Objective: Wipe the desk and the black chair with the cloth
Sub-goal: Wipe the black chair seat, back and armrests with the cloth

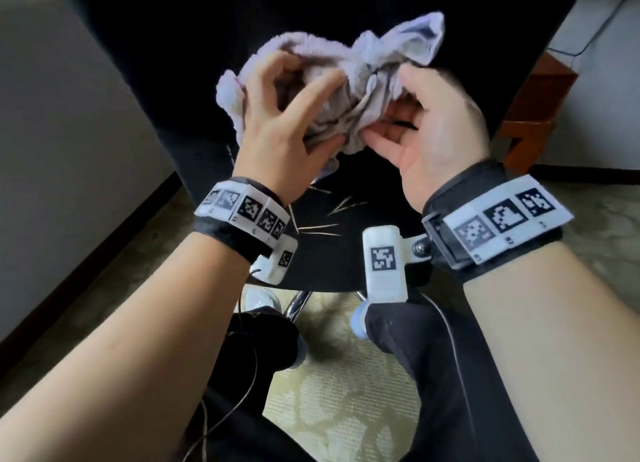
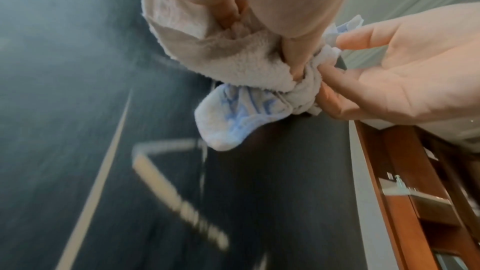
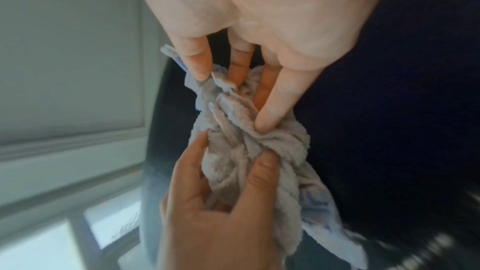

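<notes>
A crumpled pale lilac-white terry cloth (image 1: 332,77) is bunched between both hands above the black chair (image 1: 194,80). My left hand (image 1: 291,115) grips the cloth's left part with curled fingers and thumb. My right hand (image 1: 408,115) pinches the cloth's right folds between thumb and fingers. In the left wrist view the cloth (image 2: 233,69) hangs down with a blue-patterned corner, and the right hand (image 2: 389,81) touches it from the right. The right wrist view shows the cloth (image 3: 249,151) twisted between both hands' fingers. Several thin pale sticks (image 1: 322,226) lie on the black seat below the hands.
A reddish-brown wooden piece of furniture (image 1: 540,115) stands right of the chair. A pale wall with a dark skirting (image 1: 69,149) runs along the left. Patterned carpet (image 1: 339,385), chrome chair legs (image 1: 298,304) and my dark-trousered legs lie below.
</notes>
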A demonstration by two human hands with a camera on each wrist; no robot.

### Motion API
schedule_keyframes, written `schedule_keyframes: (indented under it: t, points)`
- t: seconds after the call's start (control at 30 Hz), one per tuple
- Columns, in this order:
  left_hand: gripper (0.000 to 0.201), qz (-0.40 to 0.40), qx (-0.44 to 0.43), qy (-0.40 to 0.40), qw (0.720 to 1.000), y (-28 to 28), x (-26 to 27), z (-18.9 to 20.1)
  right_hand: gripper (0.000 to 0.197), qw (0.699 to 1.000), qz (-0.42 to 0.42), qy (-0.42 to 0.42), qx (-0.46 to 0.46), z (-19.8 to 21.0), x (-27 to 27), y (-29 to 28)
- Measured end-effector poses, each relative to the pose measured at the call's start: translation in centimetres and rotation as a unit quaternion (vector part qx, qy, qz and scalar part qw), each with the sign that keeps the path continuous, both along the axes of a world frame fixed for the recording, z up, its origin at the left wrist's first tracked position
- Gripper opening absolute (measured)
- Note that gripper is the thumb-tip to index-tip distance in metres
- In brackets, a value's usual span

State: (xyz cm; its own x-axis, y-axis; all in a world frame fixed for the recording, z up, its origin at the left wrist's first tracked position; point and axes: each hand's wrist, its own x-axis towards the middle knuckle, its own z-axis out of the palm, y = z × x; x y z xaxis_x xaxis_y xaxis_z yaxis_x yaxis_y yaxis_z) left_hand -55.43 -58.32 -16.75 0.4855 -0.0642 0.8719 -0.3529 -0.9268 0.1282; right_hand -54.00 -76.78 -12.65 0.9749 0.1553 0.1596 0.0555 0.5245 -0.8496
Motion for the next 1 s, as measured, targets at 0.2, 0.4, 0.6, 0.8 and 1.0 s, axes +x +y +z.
schedule_keyframes:
  t: [0.2, 0.4, 0.6, 0.8, 1.0]
  points:
    - [0.056, 0.045, -0.006, -0.025, 0.999, 1.3, -0.1, 0.4, 0.057, 0.916, -0.120, -0.265, -0.278, 0.7, -0.1, 2.3]
    - [0.062, 0.060, -0.104, 0.013, 0.993, 2.4, 0.4, -5.2, 0.056, 0.864, -0.192, -0.239, -0.399, -5.1, 1.5, 5.5]
    - [0.070, 0.066, -0.150, 0.094, 0.982, 3.4, 0.4, -11.8, 0.038, 0.874, -0.176, -0.142, -0.430, -11.9, 1.9, 6.6]
    - [0.066, 0.063, -0.126, 0.170, 0.975, 3.5, 0.1, -17.5, 0.034, 0.889, -0.150, -0.022, -0.431, -18.7, 1.8, 6.7]
    - [0.062, 0.071, -0.099, 0.264, 0.957, 2.5, -0.7, -21.7, 0.037, 0.897, -0.075, 0.141, -0.413, -24.4, 1.6, 6.8]
